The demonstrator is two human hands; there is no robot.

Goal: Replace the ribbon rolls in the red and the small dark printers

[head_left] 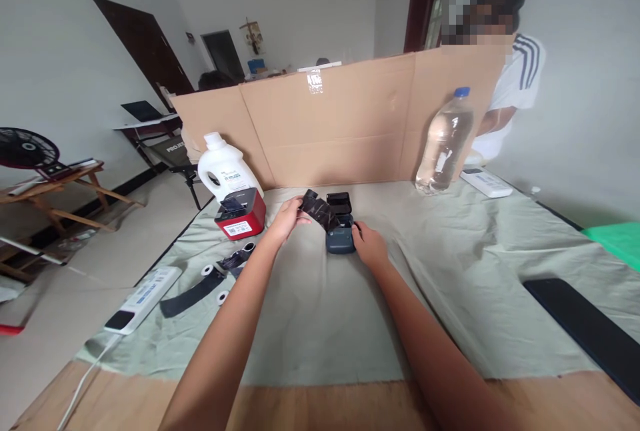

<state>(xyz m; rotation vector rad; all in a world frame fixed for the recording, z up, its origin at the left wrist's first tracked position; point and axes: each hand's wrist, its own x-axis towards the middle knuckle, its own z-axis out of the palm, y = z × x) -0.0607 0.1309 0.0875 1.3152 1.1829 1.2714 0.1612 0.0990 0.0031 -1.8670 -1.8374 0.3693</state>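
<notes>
Here, cardboard (pixel 330 131) stands behind, red box (pixel 250 221) beside; left fingers (pixel 300 219) pinch black strip (pixel 317 211), right fingers (pixel 357 228) grip case (pixel 341 242).

Letters "PROJE" on the dark chair (pixel 169 151), other labels too small for reading.

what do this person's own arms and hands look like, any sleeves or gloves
The bare left forearm and bare right forearm show no sleeve, watch or bracelet. The left hand and right hand wear no gloves; rings can't be made out.
</notes>
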